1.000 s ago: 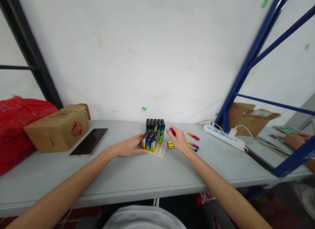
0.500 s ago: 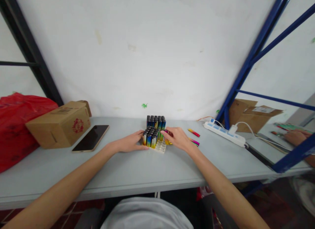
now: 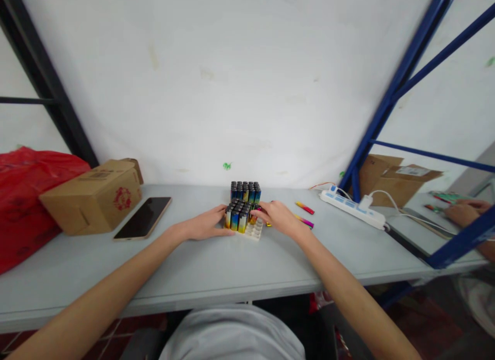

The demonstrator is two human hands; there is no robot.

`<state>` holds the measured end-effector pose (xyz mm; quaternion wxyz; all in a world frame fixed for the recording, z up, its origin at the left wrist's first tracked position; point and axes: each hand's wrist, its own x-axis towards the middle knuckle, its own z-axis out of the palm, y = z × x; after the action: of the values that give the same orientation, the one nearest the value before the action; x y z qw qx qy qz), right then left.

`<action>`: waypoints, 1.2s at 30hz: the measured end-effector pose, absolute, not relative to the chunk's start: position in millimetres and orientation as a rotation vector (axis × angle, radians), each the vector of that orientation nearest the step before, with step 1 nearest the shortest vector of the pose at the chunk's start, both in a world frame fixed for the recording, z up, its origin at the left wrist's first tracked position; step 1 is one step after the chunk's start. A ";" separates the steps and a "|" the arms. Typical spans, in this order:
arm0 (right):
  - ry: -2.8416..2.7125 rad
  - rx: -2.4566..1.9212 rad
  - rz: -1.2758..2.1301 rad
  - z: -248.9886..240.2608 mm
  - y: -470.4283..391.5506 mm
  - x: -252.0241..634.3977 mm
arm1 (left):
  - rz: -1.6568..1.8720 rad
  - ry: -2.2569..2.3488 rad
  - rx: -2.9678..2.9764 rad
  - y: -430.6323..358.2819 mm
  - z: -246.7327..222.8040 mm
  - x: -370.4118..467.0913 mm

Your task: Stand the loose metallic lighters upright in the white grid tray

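Several upright lighters with black tops [image 3: 235, 221] fill the left part of a white tray [image 3: 253, 232] with round holes; its front right holes are bare. Behind it stands a second block of lighters [image 3: 245, 191]. My left hand [image 3: 207, 223] rests against the tray's left side, thumb and fingers apart around the corner. My right hand [image 3: 276, 215] is closed on a yellow-toned lighter [image 3: 252, 218] over the right part of the tray, its fingers partly hiding it. Right of that hand lie a red-yellow lighter [image 3: 305, 208] and a pink-yellow lighter [image 3: 305, 222].
On the left are a black phone [image 3: 143, 218], a cardboard box [image 3: 95, 195] and a red bag [image 3: 31, 200]. A white power strip [image 3: 351, 209] lies at right before a blue frame [image 3: 386, 112]. Beyond it, another person's hands [image 3: 464, 213] work near an open carton [image 3: 398, 179].
My right hand has shifted slightly left, bringing the lighter from the tray's right edge in among the standing ones. My left hand has stayed in place.
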<state>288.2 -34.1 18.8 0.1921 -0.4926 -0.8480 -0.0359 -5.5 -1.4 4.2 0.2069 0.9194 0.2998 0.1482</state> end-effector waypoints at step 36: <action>-2.388 -1.266 0.071 -8.4 -54.1 376.7 | 0.285 0.920 2.581 2.5 8.7 -6.3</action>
<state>376.7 -54.1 -8.4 0.2172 -0.4571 -0.8621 0.0257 -6.3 2.5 8.7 0.1920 0.9195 0.3276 0.1015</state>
